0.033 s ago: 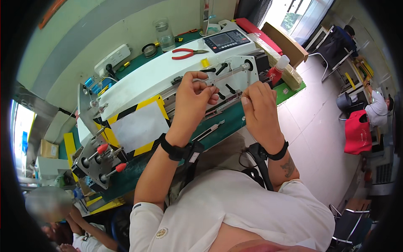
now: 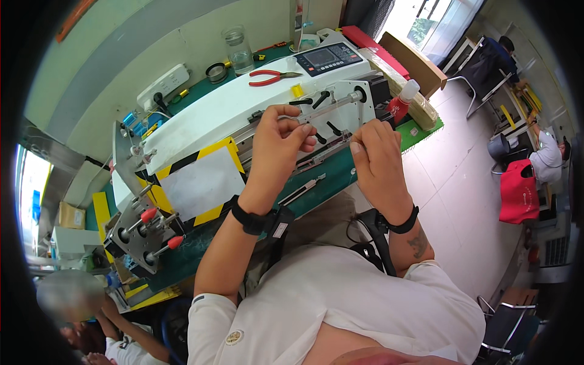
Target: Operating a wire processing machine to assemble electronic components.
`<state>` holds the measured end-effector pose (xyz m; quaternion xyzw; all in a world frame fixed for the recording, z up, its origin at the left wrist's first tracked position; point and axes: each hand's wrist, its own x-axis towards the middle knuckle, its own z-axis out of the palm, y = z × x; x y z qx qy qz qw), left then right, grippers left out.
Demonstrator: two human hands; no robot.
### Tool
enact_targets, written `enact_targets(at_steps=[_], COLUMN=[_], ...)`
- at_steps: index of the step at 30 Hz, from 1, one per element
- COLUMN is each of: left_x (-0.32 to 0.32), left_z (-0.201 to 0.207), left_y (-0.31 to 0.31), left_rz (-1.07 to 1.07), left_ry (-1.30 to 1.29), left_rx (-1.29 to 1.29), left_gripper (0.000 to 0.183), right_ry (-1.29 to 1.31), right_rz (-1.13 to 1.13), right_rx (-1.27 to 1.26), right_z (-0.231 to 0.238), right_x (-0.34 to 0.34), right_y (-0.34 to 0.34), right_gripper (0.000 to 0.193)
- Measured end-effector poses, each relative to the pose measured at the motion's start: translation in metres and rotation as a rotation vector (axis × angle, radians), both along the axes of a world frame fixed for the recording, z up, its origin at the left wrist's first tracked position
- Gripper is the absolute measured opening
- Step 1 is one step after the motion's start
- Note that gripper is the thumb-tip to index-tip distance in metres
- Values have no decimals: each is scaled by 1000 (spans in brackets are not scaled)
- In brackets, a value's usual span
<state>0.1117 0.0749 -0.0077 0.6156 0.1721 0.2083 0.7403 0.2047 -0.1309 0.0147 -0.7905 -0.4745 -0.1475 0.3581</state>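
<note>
My left hand (image 2: 281,143) is raised over the front of a white bench machine (image 2: 213,100), its thumb and fingers pinched together. To its right my right hand (image 2: 378,158) is closed in a similar pinch, near the machine's right end. Whatever either pinch holds, if anything, is too small or hidden to make out. Between the hands lie the machine's metal rails and black clamp levers (image 2: 321,99). A cutter knife (image 2: 302,189) rests on the green mat just below my left hand.
Red-handled pliers (image 2: 274,77) lie on the machine beside its control panel (image 2: 328,58). A red bottle (image 2: 401,102) stands right of my right hand. A paper sheet framed in striped tape (image 2: 201,182) lies to the left, near red-tipped knobs (image 2: 175,242). Other people sit lower left and far right.
</note>
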Motion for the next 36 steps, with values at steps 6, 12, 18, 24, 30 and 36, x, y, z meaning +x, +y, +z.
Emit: enact_targets(at_steps=[6,12,18,24,30,36], left_x=[-47,-163,-237,-257,-269,-249], left_z=[12,37,-19,-2,-3,7], left_y=[14,-1,3,-14,-1,18], left_rz=[-132,-529,-207,266,359,460], left_ry=[30,230,-707,-590,-492,-328], left_rx=[-166,-287,-377,-528,-614,-456], left_gripper=[48,48,60,103,89,59], right_ry=[66,126,-6,-137,-226,-215], right_rz=[89,280,462,748,856,839], right_rx=[53,93,88,124,18,35], right_z=[-1,9,22,23,15,8], right_x=[-11,-32,-66,-149,-165,-148], right_y=[-6,8,63,169,213,237], right_gripper=[5,5,10,23,32,33])
